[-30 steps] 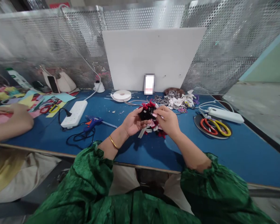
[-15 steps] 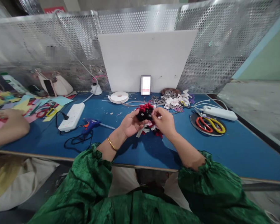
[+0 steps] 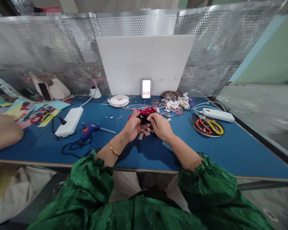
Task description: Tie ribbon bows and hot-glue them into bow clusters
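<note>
Over the blue table, my left hand [image 3: 131, 128] is closed around the near and left side of a bundle of red and black fabric pieces [image 3: 146, 111], thumb raised. My right hand [image 3: 161, 126] pinches at the bundle's right side, thumb and forefinger together. A small whitish spot shows by those fingertips, too small to name. Pale strips hang below the bundle, above the table. Fingers hide much of its middle.
A blue glue gun [image 3: 91, 128] and a white power strip [image 3: 70, 121] lie left. Behind are a ribbon roll [image 3: 119, 100], a phone [image 3: 146, 88] and scraps [image 3: 174, 104]. Scissors [image 3: 216, 127] rest on a round plate at right. Another person's hand [image 3: 8, 132] is far left.
My right fingers have shifted a little left and lower against the bundle. The bundle has turned, showing more red and less black. The whole view has shifted slightly.
</note>
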The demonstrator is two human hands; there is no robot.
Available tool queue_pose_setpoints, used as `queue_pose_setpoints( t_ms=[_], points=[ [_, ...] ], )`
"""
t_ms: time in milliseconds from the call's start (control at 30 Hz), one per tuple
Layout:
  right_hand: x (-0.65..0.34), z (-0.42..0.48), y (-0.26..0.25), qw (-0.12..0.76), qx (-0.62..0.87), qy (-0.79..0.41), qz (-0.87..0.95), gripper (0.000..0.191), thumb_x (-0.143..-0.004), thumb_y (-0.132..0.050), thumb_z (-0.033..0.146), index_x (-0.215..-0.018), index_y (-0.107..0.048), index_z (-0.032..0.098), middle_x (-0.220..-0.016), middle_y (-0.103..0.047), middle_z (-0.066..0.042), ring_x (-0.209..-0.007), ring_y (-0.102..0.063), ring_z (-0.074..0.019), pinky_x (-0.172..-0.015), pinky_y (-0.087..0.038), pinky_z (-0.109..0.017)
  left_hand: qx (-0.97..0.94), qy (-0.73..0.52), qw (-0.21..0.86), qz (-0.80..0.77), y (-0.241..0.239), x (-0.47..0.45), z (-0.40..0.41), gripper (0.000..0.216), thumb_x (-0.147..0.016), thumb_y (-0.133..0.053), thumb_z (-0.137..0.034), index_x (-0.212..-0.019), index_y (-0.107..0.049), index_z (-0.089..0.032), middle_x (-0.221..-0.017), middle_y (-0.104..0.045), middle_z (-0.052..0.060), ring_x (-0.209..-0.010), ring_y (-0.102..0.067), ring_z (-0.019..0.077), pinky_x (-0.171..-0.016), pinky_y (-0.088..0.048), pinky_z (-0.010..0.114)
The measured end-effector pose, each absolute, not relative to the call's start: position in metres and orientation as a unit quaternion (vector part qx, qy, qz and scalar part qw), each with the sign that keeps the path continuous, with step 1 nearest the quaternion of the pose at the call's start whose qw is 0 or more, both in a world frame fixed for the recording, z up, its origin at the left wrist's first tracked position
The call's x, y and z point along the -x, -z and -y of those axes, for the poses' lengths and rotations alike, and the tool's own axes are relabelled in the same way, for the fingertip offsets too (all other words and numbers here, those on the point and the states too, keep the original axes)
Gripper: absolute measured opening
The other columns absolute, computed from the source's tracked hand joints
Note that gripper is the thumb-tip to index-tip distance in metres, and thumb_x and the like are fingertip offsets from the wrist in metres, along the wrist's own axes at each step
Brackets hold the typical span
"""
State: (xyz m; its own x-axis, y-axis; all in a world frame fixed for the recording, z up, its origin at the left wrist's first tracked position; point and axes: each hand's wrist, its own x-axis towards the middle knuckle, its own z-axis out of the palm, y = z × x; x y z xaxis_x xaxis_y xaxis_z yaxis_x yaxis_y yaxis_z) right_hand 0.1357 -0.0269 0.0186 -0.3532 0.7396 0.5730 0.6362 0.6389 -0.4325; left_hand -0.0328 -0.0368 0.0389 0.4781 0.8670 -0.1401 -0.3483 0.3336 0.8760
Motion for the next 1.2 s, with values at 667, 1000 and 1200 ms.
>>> queue_pose_setpoints(
  t_ms=[667,1000,1200],
  points=[
    [-0.124,0.03,-0.014,0.396,0.521,-0.043,0.755,0.021,-0.084,-0.048,0.029,-0.102,-0.056,0.02,-0.079,-0.066,-0.006,-0.069,-0.059,-0.0225,-0.061,-0.034,-0.03,-0.557,-0.375,0.593,-0.444,-0.034,0.013,0.042,0.077,-0.074,-0.027,-0.088,-0.062,-0.057,-0.017,-0.044,-0.048,0.001,-0.038,-0.045,0.0104,-0.042,-0.037,0.022],
    [-0.116,0.028,-0.008,0.461,0.529,-0.155,0.695,0.007,-0.079,-0.046,0.027,-0.084,-0.047,0.023,-0.068,-0.05,0.002,-0.062,-0.046,-0.0176,-0.06,-0.03,-0.028,-0.713,-0.402,0.192,-0.541,-0.014,0.006,0.057,0.052,-0.1,-0.032,-0.037,-0.06,-0.058,-0.018,-0.046,-0.056,0.002,-0.052,-0.058,0.0148,-0.061,-0.04,0.026],
    [-0.119,0.023,-0.007,0.495,0.514,-0.232,0.66,0.005,-0.076,-0.048,0.026,-0.079,-0.046,0.023,-0.061,-0.042,0.006,-0.058,-0.043,-0.0151,-0.057,-0.031,-0.027,-0.681,-0.485,0.13,-0.533,-0.006,0.004,0.057,0.028,-0.093,-0.049,-0.028,-0.084,-0.074,-0.017,-0.058,-0.064,0.003,-0.056,-0.06,0.0139,-0.065,-0.044,0.025]
  ],
)
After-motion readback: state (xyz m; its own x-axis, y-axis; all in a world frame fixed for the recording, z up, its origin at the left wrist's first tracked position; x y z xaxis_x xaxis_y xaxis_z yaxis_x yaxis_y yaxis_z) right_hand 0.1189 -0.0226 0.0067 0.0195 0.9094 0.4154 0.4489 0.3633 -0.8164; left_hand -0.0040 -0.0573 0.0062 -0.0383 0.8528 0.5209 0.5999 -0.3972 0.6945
